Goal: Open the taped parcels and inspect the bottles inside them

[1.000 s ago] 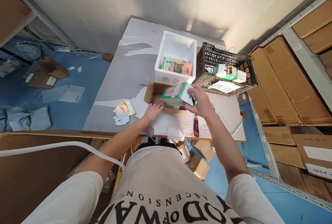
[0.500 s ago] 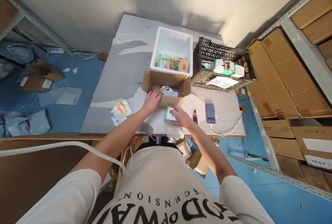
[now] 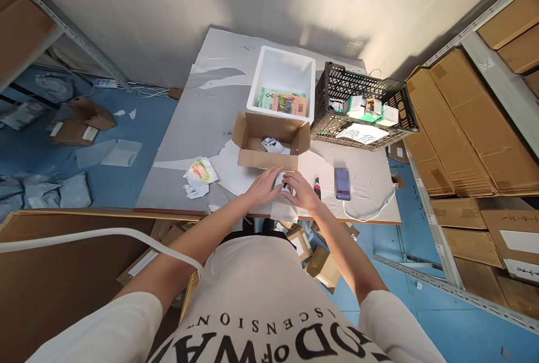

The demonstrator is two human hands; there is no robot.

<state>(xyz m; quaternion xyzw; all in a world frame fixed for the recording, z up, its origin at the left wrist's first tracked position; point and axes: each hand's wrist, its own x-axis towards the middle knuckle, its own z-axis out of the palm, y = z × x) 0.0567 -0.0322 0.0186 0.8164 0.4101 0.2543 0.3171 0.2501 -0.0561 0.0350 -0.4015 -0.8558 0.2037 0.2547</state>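
Observation:
A small white and green box is held near the table's front edge, mostly covered by fingers. My left hand closes on its left side, and my right hand grips it from the right. Just beyond them stands an open cardboard box with its flaps up and crumpled white paper inside. A red and black box cutter lies to the right of my right hand.
Behind the carton is a white bin with flat colourful packs; a black crate beside it contains small boxes. A phone with a white cable lies right. Printed paper scraps lie left. Shelves of cartons flank the table.
My left hand has left the carton's near flap and come to the small box. My right hand still has hold of that box.

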